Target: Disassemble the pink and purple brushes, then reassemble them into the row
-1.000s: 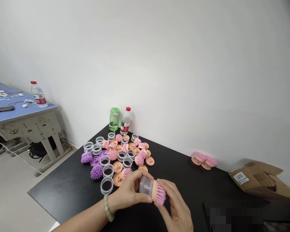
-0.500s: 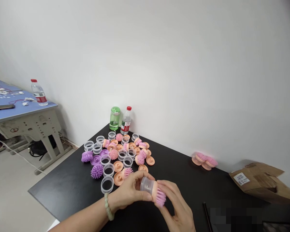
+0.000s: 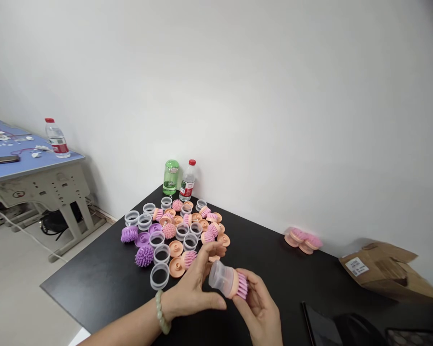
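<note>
My right hand (image 3: pixel 258 307) grips a scrubbing brush by its pink-bristled head (image 3: pixel 242 285). A clear plastic cup (image 3: pixel 221 277) is joined to the head's peach base and points up to the left. My left hand (image 3: pixel 193 288) is open beside the cup, thumb and fingers spread apart around its open end without gripping it. Beyond my left hand lie loose parts: clear rings (image 3: pixel 159 276), peach discs (image 3: pixel 176 267), pink bristle heads (image 3: pixel 189 259) and purple bristle heads (image 3: pixel 144 256).
A green bottle (image 3: pixel 171 178) and a water bottle (image 3: pixel 187 180) stand by the wall. Two pink-and-peach brushes (image 3: pixel 303 240) sit at the table's back edge, left of a torn cardboard box (image 3: pixel 389 271). A phone (image 3: pixel 321 324) lies at the front right. A blue desk (image 3: pixel 32 161) stands left.
My left hand has let go of the clear cup and its fingers have spread. My right hand keeps hold of the brush, which has turned slightly.
</note>
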`<state>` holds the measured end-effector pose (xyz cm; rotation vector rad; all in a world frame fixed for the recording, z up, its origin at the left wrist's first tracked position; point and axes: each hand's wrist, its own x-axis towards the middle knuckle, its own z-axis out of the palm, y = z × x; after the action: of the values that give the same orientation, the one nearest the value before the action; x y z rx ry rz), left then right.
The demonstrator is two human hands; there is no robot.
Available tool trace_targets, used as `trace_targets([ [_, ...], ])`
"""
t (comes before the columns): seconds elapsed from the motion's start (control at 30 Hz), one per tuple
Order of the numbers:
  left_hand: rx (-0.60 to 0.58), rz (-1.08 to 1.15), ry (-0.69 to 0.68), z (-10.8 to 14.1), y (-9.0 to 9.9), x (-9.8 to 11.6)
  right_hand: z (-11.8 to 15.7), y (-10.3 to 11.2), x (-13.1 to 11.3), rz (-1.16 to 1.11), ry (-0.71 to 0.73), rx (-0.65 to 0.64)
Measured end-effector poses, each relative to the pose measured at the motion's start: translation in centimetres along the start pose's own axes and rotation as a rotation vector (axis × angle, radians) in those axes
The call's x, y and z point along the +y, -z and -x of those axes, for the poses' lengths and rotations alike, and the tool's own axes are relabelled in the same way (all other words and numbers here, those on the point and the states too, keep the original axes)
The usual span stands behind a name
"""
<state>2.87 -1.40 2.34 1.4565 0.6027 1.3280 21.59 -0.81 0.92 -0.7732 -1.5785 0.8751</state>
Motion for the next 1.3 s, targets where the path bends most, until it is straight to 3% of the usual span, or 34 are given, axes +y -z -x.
trace_targets([
  [0.17,0.076,-0.109,0.116,-0.1,0.3,-0.3,0.3,0.3,0.8,0.019,0.018,0.060],
  [0.37,-0.010,0.056,0.005,-0.2,0.5,0.1,0.5,0.7,1.5,0.007,-0.077,0.085],
  [0.53,0.062,0.049,0.144,-0.2,0.5,0.0,0.8,0.7,2.0,0.040,-0.083,0.078],
  [0.73,0.027,0.110,0.029,-0.5,0.8,0.3,0.8,0.9,2.4,0.044,-0.093,0.090],
  [0.9,0.083,0.143,0.203,-0.3,0.7,0.3,0.7,0.8,2.2,0.063,-0.045,0.087],
  [1.1,0.022,0.168,0.051,-0.6,0.8,0.6,0.7,0.8,2.4,0.079,-0.052,0.105],
  [1.3,0.086,0.129,0.175,-0.6,0.7,0.4,0.8,0.7,2.5,0.103,-0.014,0.071],
])
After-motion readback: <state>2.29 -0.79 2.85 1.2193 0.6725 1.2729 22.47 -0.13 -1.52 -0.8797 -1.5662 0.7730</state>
